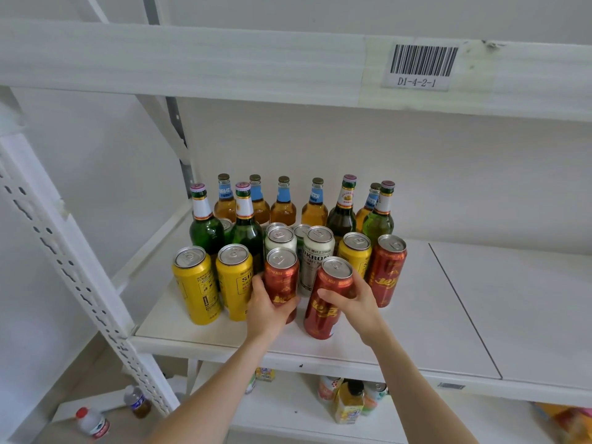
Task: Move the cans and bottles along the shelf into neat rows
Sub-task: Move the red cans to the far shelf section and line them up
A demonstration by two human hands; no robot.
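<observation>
Left hand point(267, 310) wraps the upright red can point(282, 275), right hand point(357, 304) grips the tilted red can point(321, 318) mid-body; I judge both rigid, slick, probably full, so mid-wall holds suit.

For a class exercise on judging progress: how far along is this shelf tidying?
Done: the amber bottles stand in a back row, two yellow cans side by side. In hand: the left hand holds one red can, the right hand a tilted red can. Left: the green bottles and white cans are unevenly clustered.
</observation>
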